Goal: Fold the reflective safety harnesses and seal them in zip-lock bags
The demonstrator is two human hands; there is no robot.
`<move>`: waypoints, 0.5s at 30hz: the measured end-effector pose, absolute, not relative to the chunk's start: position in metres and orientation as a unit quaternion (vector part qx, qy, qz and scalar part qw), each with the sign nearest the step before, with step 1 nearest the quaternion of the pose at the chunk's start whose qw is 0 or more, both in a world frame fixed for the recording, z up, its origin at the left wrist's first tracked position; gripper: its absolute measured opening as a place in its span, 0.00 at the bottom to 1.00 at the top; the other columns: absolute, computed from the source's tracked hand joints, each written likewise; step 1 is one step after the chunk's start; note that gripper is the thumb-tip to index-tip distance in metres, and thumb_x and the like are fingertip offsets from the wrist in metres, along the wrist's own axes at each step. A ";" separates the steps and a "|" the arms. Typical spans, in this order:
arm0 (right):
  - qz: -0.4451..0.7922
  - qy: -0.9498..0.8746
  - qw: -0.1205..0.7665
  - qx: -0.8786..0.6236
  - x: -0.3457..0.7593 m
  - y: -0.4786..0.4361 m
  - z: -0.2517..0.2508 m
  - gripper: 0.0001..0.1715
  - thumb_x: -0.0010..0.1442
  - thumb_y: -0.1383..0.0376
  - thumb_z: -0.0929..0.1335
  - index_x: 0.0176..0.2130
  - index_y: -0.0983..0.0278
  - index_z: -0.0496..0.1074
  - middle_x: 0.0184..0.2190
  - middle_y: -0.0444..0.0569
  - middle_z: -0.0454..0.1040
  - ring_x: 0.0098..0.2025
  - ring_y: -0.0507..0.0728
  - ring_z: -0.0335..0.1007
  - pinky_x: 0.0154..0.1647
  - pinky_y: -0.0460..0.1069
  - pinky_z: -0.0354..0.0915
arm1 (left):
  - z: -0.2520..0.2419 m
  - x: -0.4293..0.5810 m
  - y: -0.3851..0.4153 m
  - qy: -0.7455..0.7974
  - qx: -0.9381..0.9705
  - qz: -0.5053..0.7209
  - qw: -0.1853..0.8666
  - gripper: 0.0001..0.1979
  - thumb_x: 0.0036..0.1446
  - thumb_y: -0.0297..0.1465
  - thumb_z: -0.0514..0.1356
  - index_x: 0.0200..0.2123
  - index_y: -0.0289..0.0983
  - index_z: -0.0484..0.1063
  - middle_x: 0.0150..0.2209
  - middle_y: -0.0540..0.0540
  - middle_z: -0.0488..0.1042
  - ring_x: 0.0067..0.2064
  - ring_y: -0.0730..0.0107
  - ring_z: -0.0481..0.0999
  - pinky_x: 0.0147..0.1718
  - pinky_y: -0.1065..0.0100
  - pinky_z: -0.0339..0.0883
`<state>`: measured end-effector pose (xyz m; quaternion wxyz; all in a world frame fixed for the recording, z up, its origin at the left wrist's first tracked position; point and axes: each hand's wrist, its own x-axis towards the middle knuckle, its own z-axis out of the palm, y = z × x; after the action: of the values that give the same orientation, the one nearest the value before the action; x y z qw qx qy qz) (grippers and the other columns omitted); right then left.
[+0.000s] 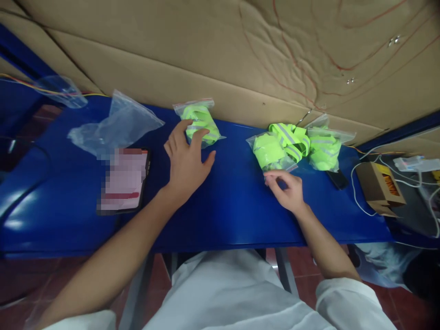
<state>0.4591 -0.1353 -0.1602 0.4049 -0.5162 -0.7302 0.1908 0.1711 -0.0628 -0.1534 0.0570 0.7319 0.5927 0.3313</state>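
Note:
My left hand (187, 167) is open with its fingers spread, above the near side of a clear zip bag (201, 118) that holds neon yellow-green reflective strap. Whether its fingertips touch that bag I cannot tell. My right hand (287, 188) is closed in a pinch at the lower edge of a second bag (267, 150), packed with the same neon material. Right behind this bag lies a loose neon strap with silver stripes (292, 139). To its right stands another filled zip bag (324, 150).
A phone with a lit screen (125, 181) lies left of my left arm. Flat clear bags (123, 123) are behind it on the blue table (220, 206). A dark object (337, 179), an open cardboard box (381, 185) and white cables are at right. Cardboard (206, 59) walls the back.

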 end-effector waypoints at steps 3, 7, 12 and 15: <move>0.226 -0.767 0.339 -0.497 0.459 -0.137 -0.159 0.10 0.71 0.60 0.69 0.48 0.59 0.79 0.30 0.44 0.81 0.25 0.51 0.76 0.28 0.47 0.73 | -0.160 0.163 -0.054 0.592 0.737 0.319 0.063 0.30 0.66 0.39 0.63 0.68 0.42 0.63 0.73 0.38 0.54 0.73 0.36 0.54 0.67 0.41 0.54; 0.196 -0.793 0.256 -0.517 0.461 -0.133 -0.162 0.19 0.72 0.58 0.68 0.58 0.59 0.76 0.64 0.56 0.74 0.62 0.64 0.76 0.62 0.59 0.76 | -0.164 0.156 -0.045 0.625 0.721 0.294 0.064 0.34 0.65 0.39 0.63 0.71 0.41 0.60 0.73 0.37 0.55 0.72 0.36 0.58 0.66 0.44 0.58; 0.175 -0.827 0.159 -0.510 0.460 -0.130 -0.169 0.30 0.74 0.58 0.64 0.71 0.57 0.63 0.78 0.55 0.50 0.78 0.67 0.51 0.77 0.68 0.56 | -0.160 0.152 -0.042 0.630 0.734 0.244 0.072 0.24 0.66 0.29 0.57 0.65 0.40 0.69 0.61 0.35 0.72 0.58 0.44 0.76 0.54 0.52 0.71; 0.188 -0.843 0.157 -0.480 0.455 -0.131 -0.172 0.27 0.74 0.59 0.63 0.70 0.57 0.65 0.74 0.55 0.59 0.76 0.66 0.57 0.76 0.68 0.58 | -0.159 0.151 -0.043 0.627 0.730 0.259 0.077 0.22 0.67 0.28 0.55 0.62 0.40 0.72 0.59 0.36 0.75 0.53 0.48 0.79 0.48 0.57 0.73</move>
<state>0.4552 -0.1312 -0.1723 0.1567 -0.4797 -0.8426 0.1881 0.1512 -0.0429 -0.1590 0.0772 0.7303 0.6275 0.2588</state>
